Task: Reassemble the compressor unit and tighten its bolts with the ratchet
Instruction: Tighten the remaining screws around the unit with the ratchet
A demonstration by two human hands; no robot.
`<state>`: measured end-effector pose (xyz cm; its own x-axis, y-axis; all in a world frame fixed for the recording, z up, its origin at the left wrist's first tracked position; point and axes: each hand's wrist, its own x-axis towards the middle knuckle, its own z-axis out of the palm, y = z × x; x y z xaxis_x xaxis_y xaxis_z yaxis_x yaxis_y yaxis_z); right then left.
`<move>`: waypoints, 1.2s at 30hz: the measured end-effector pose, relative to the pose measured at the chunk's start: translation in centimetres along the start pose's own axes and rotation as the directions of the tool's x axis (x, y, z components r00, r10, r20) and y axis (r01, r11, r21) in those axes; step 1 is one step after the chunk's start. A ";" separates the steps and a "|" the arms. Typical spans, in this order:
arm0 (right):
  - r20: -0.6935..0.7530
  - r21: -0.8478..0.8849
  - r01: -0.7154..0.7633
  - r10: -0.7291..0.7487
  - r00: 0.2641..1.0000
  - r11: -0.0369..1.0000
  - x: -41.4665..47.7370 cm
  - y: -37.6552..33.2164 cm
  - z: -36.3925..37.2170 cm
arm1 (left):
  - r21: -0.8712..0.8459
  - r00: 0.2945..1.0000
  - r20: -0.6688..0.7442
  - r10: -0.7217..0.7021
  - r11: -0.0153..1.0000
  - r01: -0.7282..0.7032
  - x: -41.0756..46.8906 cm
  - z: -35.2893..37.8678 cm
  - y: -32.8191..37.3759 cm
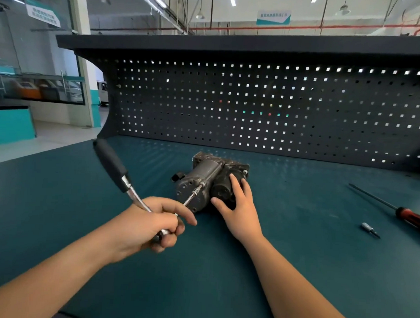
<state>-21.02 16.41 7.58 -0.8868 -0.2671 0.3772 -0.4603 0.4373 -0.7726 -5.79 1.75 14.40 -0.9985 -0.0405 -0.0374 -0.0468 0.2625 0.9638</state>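
Note:
The dark grey metal compressor unit point(203, 180) lies on its side on the green bench mat, a little beyond centre. My right hand point(238, 207) rests flat on its near right end with the fingers spread. My left hand point(152, 223) grips the head end of the ratchet point(113, 165). The ratchet's black handle points up and to the left. A thin extension bar point(191, 197) runs from my left hand to a bolt on the compressor's near face.
A red-handled screwdriver point(407, 217) lies at the right edge of the mat, with a small socket bit point(369, 229) just in front of it. A dark pegboard point(265, 108) with an overhanging shelf closes off the back of the bench.

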 end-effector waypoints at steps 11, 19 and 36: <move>0.004 0.014 0.000 0.000 1.000 1.000 0.0 -0.1 -0.1 | 0.829 0.990 0.112 -0.084 0.557 -0.046 0.7 0.1 2.3; -0.009 0.042 -0.004 0.005 1.000 0.999 -0.2 -0.1 0.0 | -0.025 0.992 -0.123 0.015 1.000 -0.019 -0.4 0.1 -1.4; -0.021 0.057 0.007 -0.006 1.000 0.998 -0.1 0.1 0.1 | -0.840 0.980 -0.102 -0.172 0.542 0.008 0.5 2.4 -3.3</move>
<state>-20.99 16.36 7.46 -0.8846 -0.2514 0.3928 -0.4638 0.3860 -0.7974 -6.23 3.18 10.51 -0.9673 -0.1829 -0.1757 -0.0088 -0.6680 0.7441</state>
